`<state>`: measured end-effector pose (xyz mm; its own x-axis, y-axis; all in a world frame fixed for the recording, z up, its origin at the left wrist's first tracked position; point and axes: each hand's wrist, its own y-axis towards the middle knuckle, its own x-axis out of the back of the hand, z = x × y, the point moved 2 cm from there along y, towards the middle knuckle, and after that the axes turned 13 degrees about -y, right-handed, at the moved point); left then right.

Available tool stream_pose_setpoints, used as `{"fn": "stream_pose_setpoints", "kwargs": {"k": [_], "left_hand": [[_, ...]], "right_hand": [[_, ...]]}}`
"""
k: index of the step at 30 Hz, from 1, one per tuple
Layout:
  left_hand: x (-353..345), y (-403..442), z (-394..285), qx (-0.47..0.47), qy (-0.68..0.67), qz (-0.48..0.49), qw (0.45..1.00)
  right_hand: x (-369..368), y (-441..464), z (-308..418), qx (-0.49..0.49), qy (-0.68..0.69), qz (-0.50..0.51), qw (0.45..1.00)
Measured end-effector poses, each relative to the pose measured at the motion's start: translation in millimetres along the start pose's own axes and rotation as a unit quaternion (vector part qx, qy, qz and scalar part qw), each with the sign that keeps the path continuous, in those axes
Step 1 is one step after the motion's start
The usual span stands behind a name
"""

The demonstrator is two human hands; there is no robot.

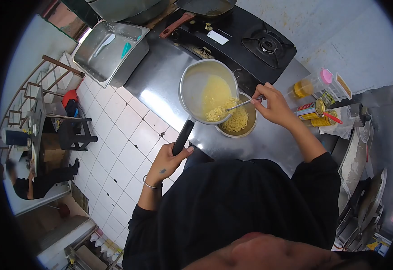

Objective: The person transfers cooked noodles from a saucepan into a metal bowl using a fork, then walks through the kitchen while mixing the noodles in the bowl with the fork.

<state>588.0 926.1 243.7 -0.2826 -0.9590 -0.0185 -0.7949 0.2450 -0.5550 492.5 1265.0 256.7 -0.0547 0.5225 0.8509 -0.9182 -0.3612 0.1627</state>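
Note:
My left hand [168,161] is wrapped round the black handle of a saucepan [189,85], which is tilted over a metal bowl [252,127]. Yellowish broth and some noodles [216,113] lie at the pan's lower lip. More noodles [237,122] sit in the bowl beneath, partly covered by the pan. Between the fingers of my right hand [271,102] is the handle of a fork [241,105]. Its end reaches into the noodles at the pan's rim, so the tip is hidden.
A black gas stove [232,45] with a frying pan [207,6] stands behind the steel counter [149,74]. To the left is a steel basin [104,67] holding utensils. Cans [311,110] and a pink-lidded container [311,83] stand right. Another person [43,184] is far left.

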Motion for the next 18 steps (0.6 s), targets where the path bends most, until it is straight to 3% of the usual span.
{"fn": "stream_pose_setpoints", "kwargs": {"k": [5,8,11,14,18], "left_hand": [[0,-4,-9,0.026,-0.005,-0.011,1.0],[-1,-5,-11,0.018,-0.008,-0.013,1.0],[2,-3,-5,0.016,-0.001,-0.016,1.0],[3,-2,-3,0.012,-0.002,-0.017,1.0],[2,-2,-5,0.008,-0.006,-0.016,1.0]], "right_hand": [[-1,-1,-6,-0.011,0.009,-0.005,1.0],[3,-6,-21,-0.075,-0.009,0.029,0.997],[19,-11,-31,-0.033,-0.033,-0.016,0.999],[38,-15,-24,0.09,-0.113,-0.048,0.988],[53,-18,3,0.239,-0.368,-0.072,0.896]]}}
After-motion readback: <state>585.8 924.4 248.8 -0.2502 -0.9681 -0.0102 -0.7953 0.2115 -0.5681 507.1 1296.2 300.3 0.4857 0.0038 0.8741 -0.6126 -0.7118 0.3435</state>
